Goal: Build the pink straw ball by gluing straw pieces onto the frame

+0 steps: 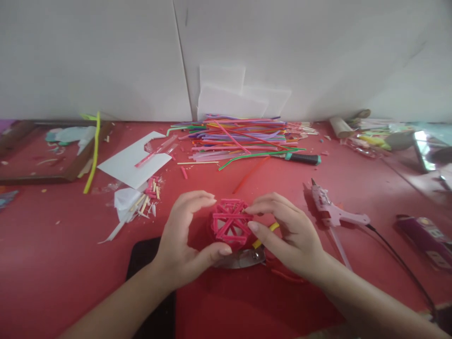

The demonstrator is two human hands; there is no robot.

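A small pink wheel-like frame made of cut straws [230, 223] stands near the front middle of the red table [52, 263]. My left hand [183, 235] curls round its left side, with fingertips on top and the thumb under it. My right hand [287, 230] pinches its right side with thumb and fingers. Under the frame lie scissors [247, 256] with a yellow and red handle.
A heap of coloured straws [240, 139] lies at the back by the wall. A pink glue gun [332, 212] with its cord rests to the right, a white sheet [134, 162] and straw scraps [146, 197] to the left, a wooden tray [38, 150] at far left, and a dark-handled tool [303, 158].
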